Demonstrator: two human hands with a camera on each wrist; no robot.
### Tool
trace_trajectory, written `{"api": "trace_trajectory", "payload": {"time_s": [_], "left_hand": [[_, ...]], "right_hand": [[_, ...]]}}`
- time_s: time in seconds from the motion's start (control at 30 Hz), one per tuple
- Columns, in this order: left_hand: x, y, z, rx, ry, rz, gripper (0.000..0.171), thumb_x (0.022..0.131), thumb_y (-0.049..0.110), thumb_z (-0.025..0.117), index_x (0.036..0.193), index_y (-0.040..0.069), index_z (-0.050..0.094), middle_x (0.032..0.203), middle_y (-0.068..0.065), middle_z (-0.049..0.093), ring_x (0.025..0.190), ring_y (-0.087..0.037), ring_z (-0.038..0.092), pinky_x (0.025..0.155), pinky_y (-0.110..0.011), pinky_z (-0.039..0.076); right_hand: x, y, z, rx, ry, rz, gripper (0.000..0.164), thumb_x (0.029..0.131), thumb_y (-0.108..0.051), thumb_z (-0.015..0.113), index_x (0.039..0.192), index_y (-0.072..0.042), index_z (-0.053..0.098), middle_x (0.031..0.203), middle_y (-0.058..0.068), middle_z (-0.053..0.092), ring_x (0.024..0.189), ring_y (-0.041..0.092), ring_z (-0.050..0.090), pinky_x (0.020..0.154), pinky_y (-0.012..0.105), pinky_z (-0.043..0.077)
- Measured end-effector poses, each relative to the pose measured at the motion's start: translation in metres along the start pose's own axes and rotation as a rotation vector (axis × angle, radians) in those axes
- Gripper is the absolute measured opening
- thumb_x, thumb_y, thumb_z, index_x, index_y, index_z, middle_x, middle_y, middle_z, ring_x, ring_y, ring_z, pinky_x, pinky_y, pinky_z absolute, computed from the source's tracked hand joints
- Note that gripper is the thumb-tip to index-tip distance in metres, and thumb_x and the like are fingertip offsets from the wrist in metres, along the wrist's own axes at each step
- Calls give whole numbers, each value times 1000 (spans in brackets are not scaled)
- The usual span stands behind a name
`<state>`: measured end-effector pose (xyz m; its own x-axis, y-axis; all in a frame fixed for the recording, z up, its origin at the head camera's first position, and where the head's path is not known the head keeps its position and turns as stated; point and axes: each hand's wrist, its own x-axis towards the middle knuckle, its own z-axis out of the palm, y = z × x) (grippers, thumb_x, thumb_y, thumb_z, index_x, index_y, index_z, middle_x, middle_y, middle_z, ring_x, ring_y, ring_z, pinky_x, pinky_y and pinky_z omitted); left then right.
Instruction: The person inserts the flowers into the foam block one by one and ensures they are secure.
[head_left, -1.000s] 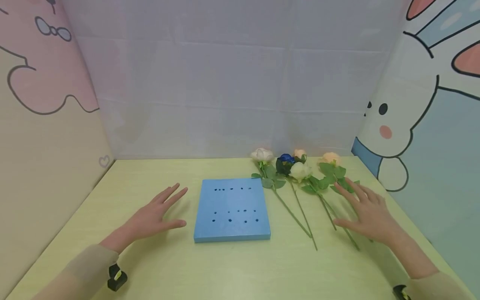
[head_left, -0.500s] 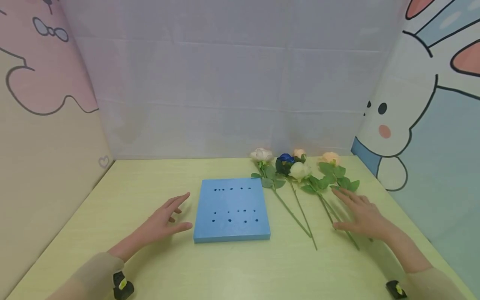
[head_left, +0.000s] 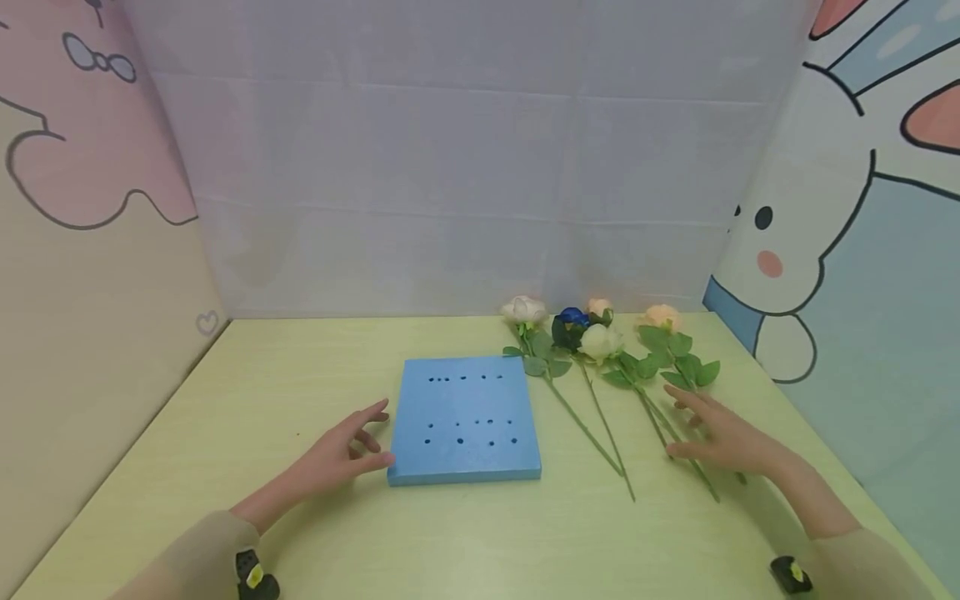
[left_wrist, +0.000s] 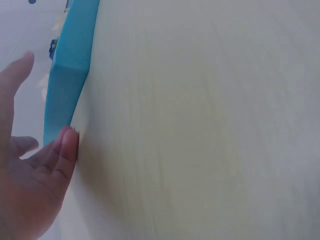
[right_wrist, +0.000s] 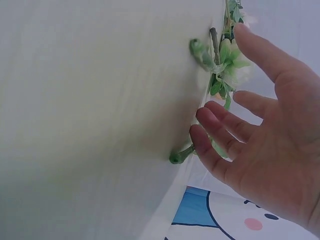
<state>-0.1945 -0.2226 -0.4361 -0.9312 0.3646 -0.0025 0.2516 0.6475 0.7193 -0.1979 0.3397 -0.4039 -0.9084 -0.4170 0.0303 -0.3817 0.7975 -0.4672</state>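
Note:
A flat blue block (head_left: 465,404) with rows of small holes lies mid-table. My left hand (head_left: 341,454) is at its left side, thumb tip right at the near left edge, fingers loosely bent. In the left wrist view the fingertips are close to the block's side (left_wrist: 67,80). My right hand (head_left: 727,433) is spread over the stems of the rightmost flowers, holding nothing. Several artificial flowers lie right of the block: a pale white rose (head_left: 524,309), a blue rose (head_left: 574,317), a cream rose (head_left: 600,342) and a peach rose (head_left: 662,317). Stem ends (right_wrist: 176,157) show beside the right fingers.
The pale yellow-green table (head_left: 300,358) meets a white cloth wall (head_left: 450,208) at the back. Cartoon-printed panels stand on the left (head_left: 90,275) and right (head_left: 877,333). A small peach bud (head_left: 599,307) lies behind the cream rose. Black straps circle both sleeves.
My left hand has moved right and down to the block's left edge, its fingers bending. My right hand has lowered slightly toward the stems with its fingers curling in. Block and flowers have stayed put.

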Motion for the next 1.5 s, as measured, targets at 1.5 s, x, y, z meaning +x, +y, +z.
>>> {"api": "trace_trajectory", "payload": {"time_s": [1.5], "left_hand": [[2, 1, 3, -288, -194, -115, 99, 86, 32, 77, 160, 25, 12, 159, -16, 28, 122, -24, 51, 102, -35, 44]], "right_hand": [[13, 7, 1, 176, -110, 42, 56, 92, -19, 68, 136, 11, 49, 87, 4, 68, 70, -2, 54, 59, 22, 46]]}}
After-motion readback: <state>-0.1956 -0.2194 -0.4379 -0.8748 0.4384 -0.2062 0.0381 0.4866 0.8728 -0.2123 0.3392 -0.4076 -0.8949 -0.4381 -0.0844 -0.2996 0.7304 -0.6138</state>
